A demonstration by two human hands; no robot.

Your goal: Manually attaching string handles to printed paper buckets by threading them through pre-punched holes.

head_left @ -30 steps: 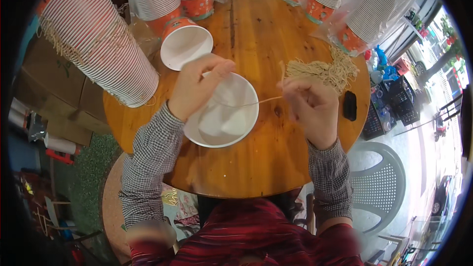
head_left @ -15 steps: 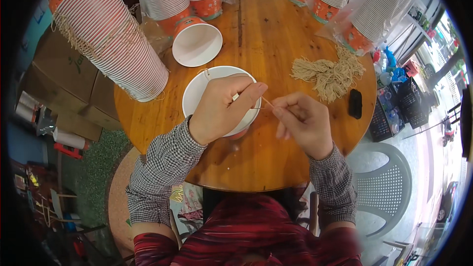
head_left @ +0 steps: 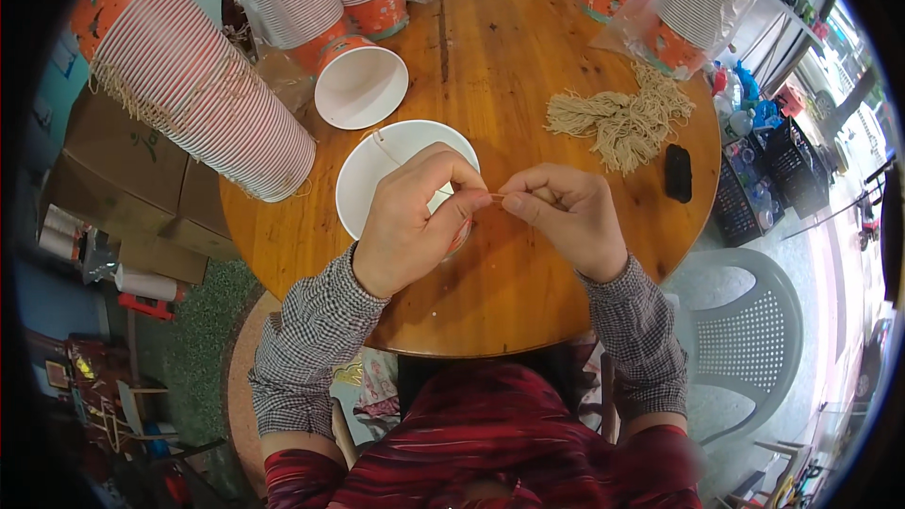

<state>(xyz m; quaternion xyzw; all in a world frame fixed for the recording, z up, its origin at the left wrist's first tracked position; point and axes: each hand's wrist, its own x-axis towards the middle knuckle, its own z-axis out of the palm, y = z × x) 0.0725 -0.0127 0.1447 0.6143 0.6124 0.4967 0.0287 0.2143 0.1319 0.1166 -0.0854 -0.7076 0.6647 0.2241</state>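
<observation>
My left hand (head_left: 415, 217) is closed in a pinch on a thin tan string (head_left: 498, 197), in front of the right side of a white paper bucket (head_left: 363, 168). Facing it, my right hand (head_left: 570, 217) pinches the same string, so a short piece spans the small gap between my fingertips. The string's other end loops over the bucket's far rim. The bucket stands mouth up on the table, its right side partly hidden by my left hand. Behind it a second bucket (head_left: 361, 88) with an orange printed outside lies on its side, mouth toward me.
A tall stack of nested buckets (head_left: 217, 85) with strings hanging on it leans at left. Bagged stacks (head_left: 707, 0) stand along the far edge. A bundle of tan strings (head_left: 627, 118) and a black object (head_left: 678, 173) lie at right on the round wooden table (head_left: 490, 302).
My hands have come closer together, and the string between them is shorter. My right hand has moved slightly left and up. The whole view has shifted a little.
</observation>
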